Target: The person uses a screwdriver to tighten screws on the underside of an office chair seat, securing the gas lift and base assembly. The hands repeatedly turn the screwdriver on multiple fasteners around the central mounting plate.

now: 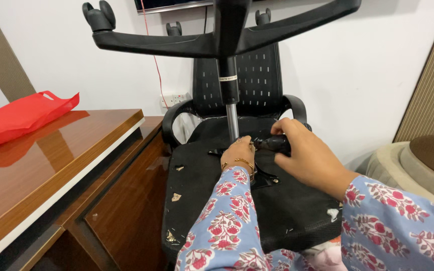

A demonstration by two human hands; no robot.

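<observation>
You are working on the mechanism under the upturned chair (257, 200), at the foot of its gas column (232, 118). Your left hand (238, 150) pinches something small there (what, I cannot tell); your right hand (305, 155), just right of the column, grips a dark tool handle (272, 144). Next calls for steady pressure, kept square.

one head-worn view looks down and forward, close over the upturned office chair (257, 200) by a wall.
</observation>
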